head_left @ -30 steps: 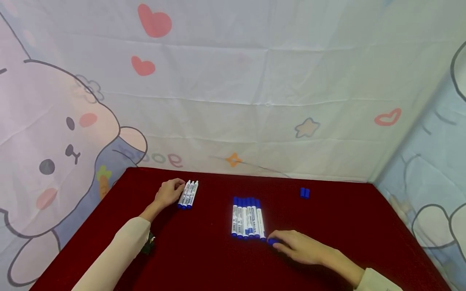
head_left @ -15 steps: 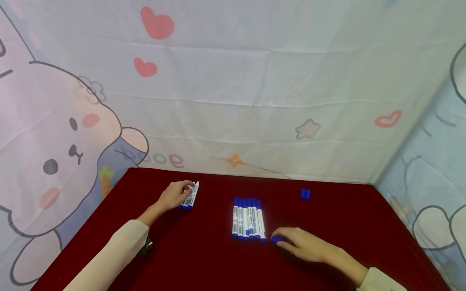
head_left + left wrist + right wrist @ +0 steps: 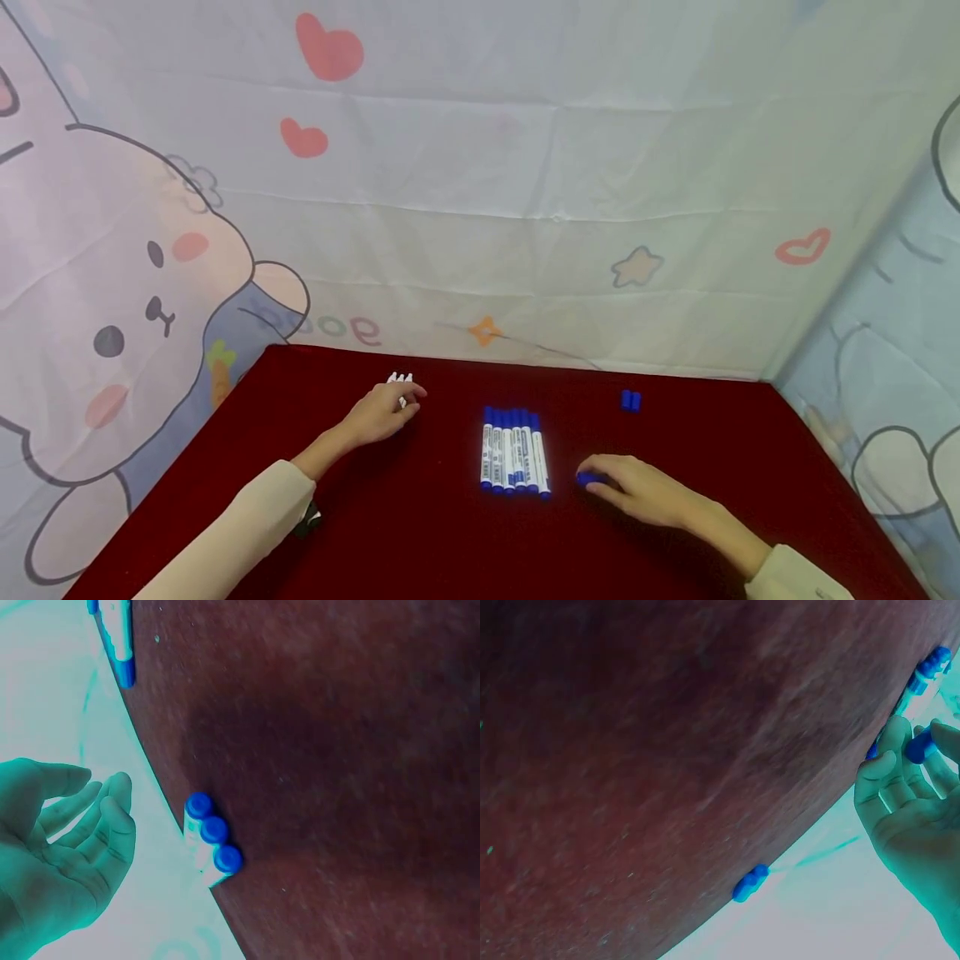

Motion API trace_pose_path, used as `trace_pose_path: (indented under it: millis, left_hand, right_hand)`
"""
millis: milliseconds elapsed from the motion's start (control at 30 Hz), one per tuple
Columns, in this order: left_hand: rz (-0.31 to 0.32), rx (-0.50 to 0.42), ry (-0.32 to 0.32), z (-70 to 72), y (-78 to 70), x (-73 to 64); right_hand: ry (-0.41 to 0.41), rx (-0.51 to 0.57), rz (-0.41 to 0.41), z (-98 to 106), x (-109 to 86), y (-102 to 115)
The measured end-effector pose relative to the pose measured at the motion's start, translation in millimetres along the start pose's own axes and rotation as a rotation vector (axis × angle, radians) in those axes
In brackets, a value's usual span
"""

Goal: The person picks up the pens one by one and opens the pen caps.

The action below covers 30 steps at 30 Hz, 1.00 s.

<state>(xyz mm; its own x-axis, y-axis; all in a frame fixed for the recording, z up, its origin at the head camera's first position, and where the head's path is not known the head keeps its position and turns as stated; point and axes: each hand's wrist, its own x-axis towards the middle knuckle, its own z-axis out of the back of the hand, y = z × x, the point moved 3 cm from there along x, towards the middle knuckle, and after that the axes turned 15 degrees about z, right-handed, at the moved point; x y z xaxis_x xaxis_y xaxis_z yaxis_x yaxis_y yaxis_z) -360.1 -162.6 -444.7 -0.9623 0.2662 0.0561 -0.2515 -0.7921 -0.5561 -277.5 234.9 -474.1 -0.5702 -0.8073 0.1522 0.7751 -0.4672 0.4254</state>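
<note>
My left hand [image 3: 384, 414] is over three uncapped markers [image 3: 401, 378] and hides most of them in the head view; only their white tips show beyond the fingers. In the left wrist view, the blue ends of these markers [image 3: 214, 830] stand apart from the hand [image 3: 75, 847], whose fingers are loosely bent around nothing. Between thumb and fingers, my right hand [image 3: 637, 490] pinches a small blue marker cap [image 3: 920, 745]. To the left of that hand lies a row of several capped white-and-blue markers [image 3: 516, 454], side by side.
Two more blue caps [image 3: 631, 401] sit together at the back right of the dark red tabletop [image 3: 450, 542]. A small dark green item [image 3: 309, 521] shows beside the left sleeve. Printed fabric [image 3: 555, 167] hangs behind the table.
My left hand has moved right from beside the uncapped markers to over them. The right hand, with the cap, has drawn slightly right and back from the marker row.
</note>
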Motion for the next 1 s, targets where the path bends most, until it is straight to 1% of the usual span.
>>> trace_pose_path:
  millis: [67, 233, 400, 533, 700, 800, 1000]
  left_hand:
    - [-0.02, 0.014, 0.01, -3.1, -3.4, -0.9]
    - [-0.069, 0.033, 0.035, -11.4, -11.0, -1.3]
    - [-0.107, 0.06, 0.055, -18.4, -22.9, -3.7]
    - [-0.152, 0.095, 0.071, -24.2, -31.6, -5.8]
    - [-0.162, 0.114, 0.097, -31.0, -40.5, -6.6]
    - [-0.169, 0.116, 0.101, -34.1, -46.0, -7.0]
    - [-0.187, 0.099, 0.094, -40.6, -53.8, -6.2]
  right_hand:
    - [-0.011, 0.002, -0.018, 1.1, -3.6, -4.5]
    - [-0.045, -0.017, -0.026, 6.7, -10.5, -16.4]
    - [-0.075, -0.032, -0.042, 15.6, -14.3, -26.5]
    - [-0.102, -0.044, -0.065, 22.5, -17.5, -32.8]
    - [-0.148, -0.062, -0.084, 30.1, -22.0, -43.1]
    - [-0.203, -0.072, -0.095, 36.4, -26.0, -50.9]
    - [-0.385, -0.147, -0.107, 49.3, -37.0, -69.0]
